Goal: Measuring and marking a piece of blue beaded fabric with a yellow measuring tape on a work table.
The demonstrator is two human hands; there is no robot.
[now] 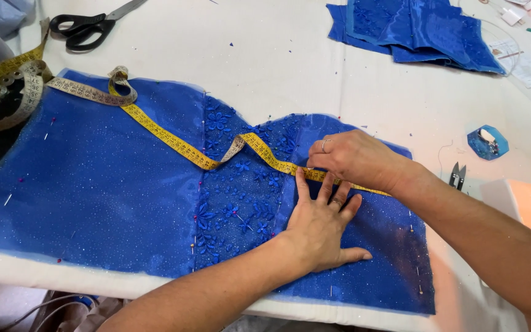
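Blue glittery fabric panel (93, 190) w/ sheer sparkly overlay, lying flat on the table, spread wide left to right, near edge just short of the table edge. Centre strip has embroidered blue floral lace w/ beads; top edge there curves up in two peaks. Pins stuck along edges and seams.

Yellow flexible measuring tape (173, 142) runs diagonally across panel from upper left to right-centre, twisted over once mid-run so pale back shows, loose loop at upper-left corner of panel, rest coiled off the fabric's left edge.
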